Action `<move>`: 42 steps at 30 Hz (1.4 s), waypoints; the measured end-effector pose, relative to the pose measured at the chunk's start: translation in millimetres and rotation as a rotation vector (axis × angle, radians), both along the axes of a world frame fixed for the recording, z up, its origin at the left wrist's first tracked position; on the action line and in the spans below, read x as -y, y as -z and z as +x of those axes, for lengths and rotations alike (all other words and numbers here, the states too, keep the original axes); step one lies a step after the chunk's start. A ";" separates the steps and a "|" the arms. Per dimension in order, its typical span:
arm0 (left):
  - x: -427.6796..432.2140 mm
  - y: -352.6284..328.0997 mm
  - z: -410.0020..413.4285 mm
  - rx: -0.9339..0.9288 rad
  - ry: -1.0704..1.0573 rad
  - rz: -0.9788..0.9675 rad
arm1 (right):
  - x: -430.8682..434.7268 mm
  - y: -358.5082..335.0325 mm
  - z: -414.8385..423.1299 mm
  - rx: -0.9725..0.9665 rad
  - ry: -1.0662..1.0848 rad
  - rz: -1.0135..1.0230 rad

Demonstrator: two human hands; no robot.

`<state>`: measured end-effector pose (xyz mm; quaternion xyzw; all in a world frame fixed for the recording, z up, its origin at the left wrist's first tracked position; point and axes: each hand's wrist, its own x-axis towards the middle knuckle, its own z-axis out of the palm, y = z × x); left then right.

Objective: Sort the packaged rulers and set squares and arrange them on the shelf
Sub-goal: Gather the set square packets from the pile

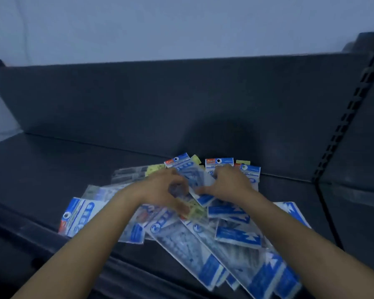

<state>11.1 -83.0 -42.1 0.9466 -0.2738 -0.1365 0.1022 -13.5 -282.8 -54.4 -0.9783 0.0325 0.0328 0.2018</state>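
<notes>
Dark shelf (pixel 52 169), back panel (pixel 138 100), packets (pixel 235 236) under hands (pixel 160 188) (pixel 229 184)

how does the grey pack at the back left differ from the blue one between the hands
The grey pack is see-through with a yellow tag; the blue pack is blue and white with a red corner. The grey pack lies crosswise; the blue pack points toward the back panel. No hand grips the grey pack; the right hand seems to grip the blue pack. Both are at the back of the pile on the shelf.
</notes>
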 end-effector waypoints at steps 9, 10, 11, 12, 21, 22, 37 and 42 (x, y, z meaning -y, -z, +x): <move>-4.6 -1.8 41.5 -0.099 0.449 0.034 | -27.4 -16.9 7.7 -0.163 0.315 0.200; -4.5 -3.3 41.7 -0.080 0.474 0.077 | -29.5 -18.3 6.7 -0.156 0.344 0.219; -5.1 -4.8 40.7 -0.058 0.495 0.121 | -31.7 -19.9 5.7 -0.160 0.365 0.224; -5.8 -5.7 39.1 -0.044 0.507 0.158 | -33.5 -21.4 5.3 -0.174 0.377 0.230; -26.0 -23.8 25.9 -0.187 0.477 0.130 | -28.4 -41.0 -11.1 -0.175 0.399 0.422; -31.8 -28.7 26.2 -0.195 0.462 0.105 | -23.2 -41.1 -15.9 -0.118 0.429 0.494; -92.9 -99.2 27.6 -0.346 0.224 -0.407 | 16.6 -21.9 -74.5 -0.217 0.435 0.767; -48.7 -81.6 41.4 -0.226 0.176 -0.647 | 13.8 -23.0 -82.8 -0.059 0.458 0.637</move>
